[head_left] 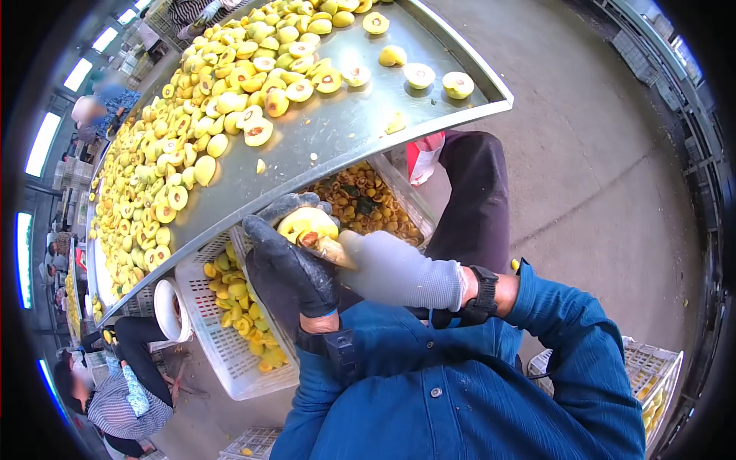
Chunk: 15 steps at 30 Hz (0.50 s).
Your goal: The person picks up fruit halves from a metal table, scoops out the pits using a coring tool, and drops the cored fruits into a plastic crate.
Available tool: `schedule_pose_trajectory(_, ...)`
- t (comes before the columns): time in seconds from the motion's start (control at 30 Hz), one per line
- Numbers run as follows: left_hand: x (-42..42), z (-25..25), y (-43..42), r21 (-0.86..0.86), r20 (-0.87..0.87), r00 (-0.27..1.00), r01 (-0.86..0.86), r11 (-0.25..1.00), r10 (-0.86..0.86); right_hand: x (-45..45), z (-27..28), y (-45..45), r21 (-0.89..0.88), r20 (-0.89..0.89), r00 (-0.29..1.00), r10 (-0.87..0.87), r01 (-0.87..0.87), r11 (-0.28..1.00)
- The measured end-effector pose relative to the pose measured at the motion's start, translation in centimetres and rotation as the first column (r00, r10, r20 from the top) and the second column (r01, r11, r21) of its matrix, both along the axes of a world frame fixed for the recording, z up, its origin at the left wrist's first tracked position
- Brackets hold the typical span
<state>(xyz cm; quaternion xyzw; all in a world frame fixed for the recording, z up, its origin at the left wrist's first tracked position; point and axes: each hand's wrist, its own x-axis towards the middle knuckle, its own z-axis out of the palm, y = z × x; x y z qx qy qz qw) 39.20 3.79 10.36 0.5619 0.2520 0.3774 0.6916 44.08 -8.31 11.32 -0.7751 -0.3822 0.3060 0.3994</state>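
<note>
In my left hand (pixel 291 257), gloved in black, sits a halved yellow peach (pixel 307 222), its cut side and reddish-brown pit hollow facing up. The fingers curl round the fruit from below and behind. My right hand (pixel 402 270), in a grey knit glove, is closed on a small tool (pixel 336 251) with a tan, shiny end. That end touches the peach near its pit; the handle is hidden in the glove. Both hands are just off the near edge of a metal table (pixel 322 149), which bears a heap of halved peaches (pixel 222 100).
Below the table edge stand a white crate (pixel 230 368) of yellow peach pieces and another crate (pixel 406 195) with pits and scraps. A white bucket (pixel 170 310) is at left. One person (pixel 126 406) sits at lower left, another (pixel 111 103) farther off. Behind my right arm is another crate (pixel 667 368).
</note>
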Motion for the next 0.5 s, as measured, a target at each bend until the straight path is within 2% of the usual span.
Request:
schedule_pose_trajectory(0.1,0.3,0.3,0.3,0.035,0.051,0.998,-0.025,0.999,0.023,-0.6,-0.1,0.2,0.197,-0.141,0.987,-0.07,0.097,0.975)
schedule_pose_trajectory(0.2,0.1,0.8,0.2,0.07,0.039,0.999,-0.012,0.997,0.01,-0.8,-0.5,0.4,0.256,-0.221,0.974,-0.048,0.106,0.961)
schedule_pose_trajectory(0.3,0.3,0.4,0.9,0.149,0.019,0.999,-0.032,0.988,0.03,-0.3,0.5,0.2,0.176,-0.329,0.944,0.016,0.045,0.983)
schedule_pose_trajectory(0.37,0.0,0.6,1.6,0.211,-0.013,1.0,0.023,0.977,-0.02,-0.6,1.9,-0.1,0.178,-0.546,0.836,0.058,0.048,0.983)
schedule_pose_trajectory(0.4,0.1,1.1,1.3,0.121,0.012,0.999,0.045,0.992,-0.046,-0.5,2.3,0.0,0.181,-0.636,0.767,0.081,0.046,0.982)
schedule_pose_trajectory(0.43,0.1,1.8,0.9,0.032,0.041,0.997,0.065,0.997,-0.067,-1.0,0.2,0.8,0.321,-0.476,0.874,0.1,0.066,0.945)
schedule_pose_trajectory(0.5,0.2,2.1,0.5,-0.104,0.129,0.987,0.113,0.988,-0.1,-1.5,-0.3,0.9,0.314,-0.391,0.92,0.019,0.114,0.942)
